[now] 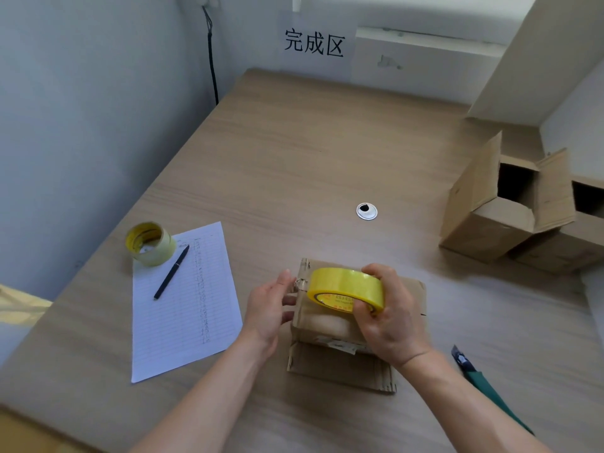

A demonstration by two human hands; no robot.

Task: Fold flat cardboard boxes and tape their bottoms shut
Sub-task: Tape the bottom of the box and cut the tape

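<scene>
Two rolls of yellow tape are in view: the large tape roll (345,291) sits on top of the small cardboard box (346,325) at about six o'clock on the desk (327,152), and a smaller second roll (149,244) stands at nine o'clock, on the corner of one lined sheet of paper (183,308). One black pen (171,272) lies across that sheet, just beside the second roll. The right hand (390,317) grasps the large tape roll, fingers curled over its top edge and thumb against its printed face. The left hand (269,305) has straight, relaxed fingers laid against the left side of the box, where a crumpled tape end shows. Two folded boxes (510,217) with open flaps stand together at three o'clock. One green-handled cutter (480,380) lies at five o'clock, near the right wrist. One round cable grommet (366,211) sits between the centre and the folded boxes. One paper sign (314,44) with three characters hangs on the wall at twelve o'clock.
</scene>
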